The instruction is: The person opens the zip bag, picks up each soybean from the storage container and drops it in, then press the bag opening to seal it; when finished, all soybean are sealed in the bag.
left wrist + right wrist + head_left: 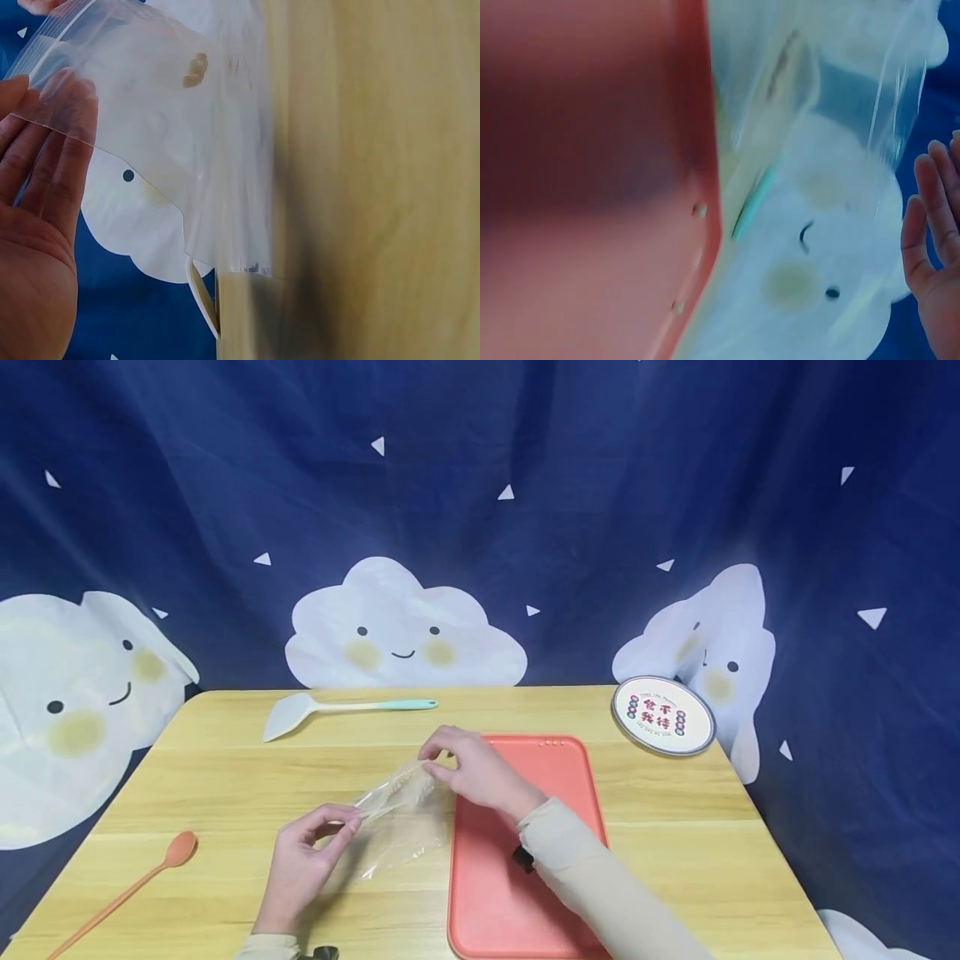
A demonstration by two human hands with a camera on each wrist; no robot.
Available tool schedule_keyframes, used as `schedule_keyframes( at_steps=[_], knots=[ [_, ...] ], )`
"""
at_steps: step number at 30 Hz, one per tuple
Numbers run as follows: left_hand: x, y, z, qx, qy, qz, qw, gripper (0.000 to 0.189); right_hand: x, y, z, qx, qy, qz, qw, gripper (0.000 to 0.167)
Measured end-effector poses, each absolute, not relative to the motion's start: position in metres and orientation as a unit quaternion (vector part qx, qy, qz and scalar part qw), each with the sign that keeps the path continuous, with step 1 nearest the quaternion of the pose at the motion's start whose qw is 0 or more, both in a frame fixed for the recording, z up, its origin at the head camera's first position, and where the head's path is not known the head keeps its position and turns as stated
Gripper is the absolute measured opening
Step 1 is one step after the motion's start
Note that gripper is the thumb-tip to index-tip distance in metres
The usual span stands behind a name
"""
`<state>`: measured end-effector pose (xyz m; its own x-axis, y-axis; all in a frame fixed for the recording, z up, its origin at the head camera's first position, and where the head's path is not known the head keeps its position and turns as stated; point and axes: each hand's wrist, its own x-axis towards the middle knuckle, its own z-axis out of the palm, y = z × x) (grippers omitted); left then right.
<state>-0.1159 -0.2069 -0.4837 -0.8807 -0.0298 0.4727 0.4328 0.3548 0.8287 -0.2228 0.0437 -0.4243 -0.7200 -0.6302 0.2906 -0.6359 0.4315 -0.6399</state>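
Clear plastic forms the bag (405, 825), held over the table (675, 827) just left of the red tray (487, 893), its mouth pinched by the left hand (303, 852) at the near left end and by the right hand (480, 772) at the far right end. The step in hand appears to be working the mouth; the next move probably calls for a steady pinch at both ends. The bag looks limp and glossy, with ridged lines along its mouth and a small tan patch of uncertain nature.
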Motion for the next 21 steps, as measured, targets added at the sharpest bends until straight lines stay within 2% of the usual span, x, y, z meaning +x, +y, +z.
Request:
schedule_keyframes(
  at_steps=[6, 14, 21],
  knots=[
    [-0.116, -0.209, -0.484, -0.131, -0.786, -0.569, 0.203, 0.018, -0.238, 0.070, -0.427, 0.317, -0.866, 0.386, 0.002, 0.011],
    [-0.116, -0.210, -0.485, -0.141, -0.778, -0.580, 0.197, 0.019, -0.253, 0.082, -0.445, 0.280, -0.896, 0.337, -0.069, 0.016],
    [-0.114, -0.206, -0.476, -0.126, -0.789, -0.569, 0.193, 0.017, -0.263, 0.077, -0.465, 0.277, -0.908, 0.300, -0.093, 0.017]
  ],
)
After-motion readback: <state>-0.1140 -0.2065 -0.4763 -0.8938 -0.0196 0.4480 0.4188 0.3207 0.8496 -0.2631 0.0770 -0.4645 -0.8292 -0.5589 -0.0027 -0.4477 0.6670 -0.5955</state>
